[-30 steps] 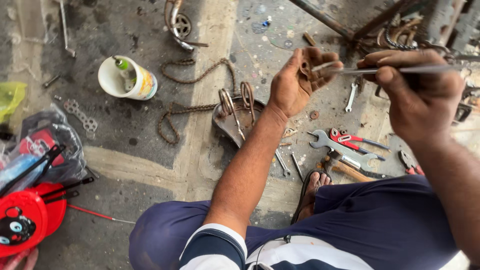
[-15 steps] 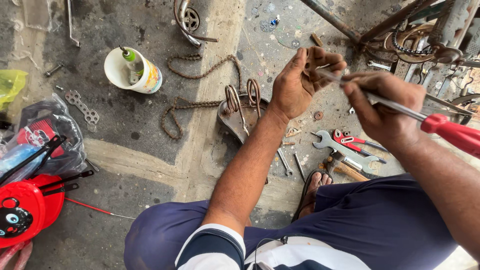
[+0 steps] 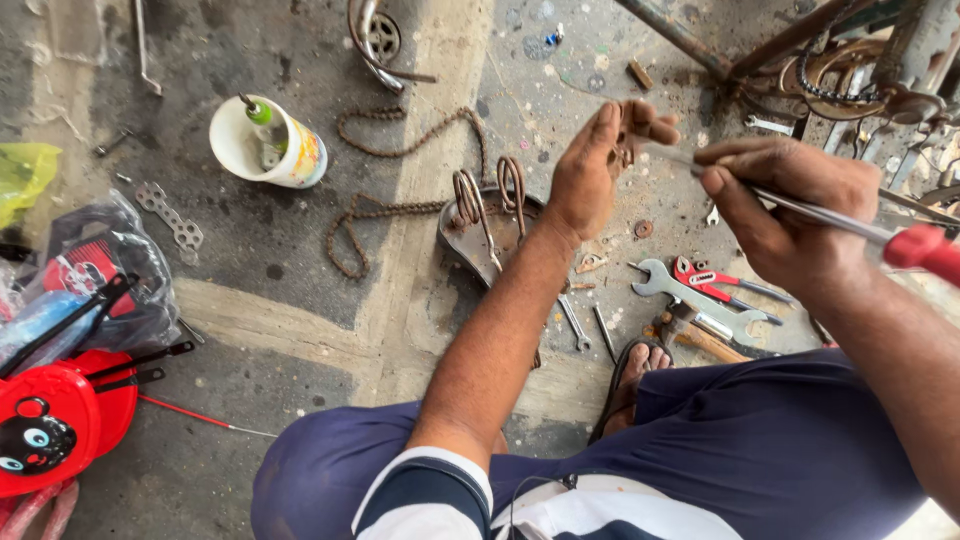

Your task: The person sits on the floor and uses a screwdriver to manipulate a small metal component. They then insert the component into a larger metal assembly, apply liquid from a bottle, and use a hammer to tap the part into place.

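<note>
My left hand (image 3: 598,168) is raised over the concrete floor and pinches a small rusty metal part (image 3: 628,152) between fingers and thumb. My right hand (image 3: 790,205) grips a screwdriver (image 3: 850,228) with a long steel shaft and a red handle; its tip reaches into the small part. Below the hands lie a rusty bicycle saddle frame with coil springs (image 3: 490,215) and a rusty chain (image 3: 395,175).
A white cup (image 3: 268,145) holding a green-capped bottle stands at upper left. An open spanner (image 3: 690,295), red-handled pliers (image 3: 715,280) and a wooden-handled hammer (image 3: 700,340) lie by my sandalled foot (image 3: 630,375). A rusty bicycle frame (image 3: 800,50) is upper right, a red toy (image 3: 50,425) lower left.
The screwdriver swung from lying level across the hands to slanting down to the right, its red handle coming into view. Both hands stayed close together on the small part.
</note>
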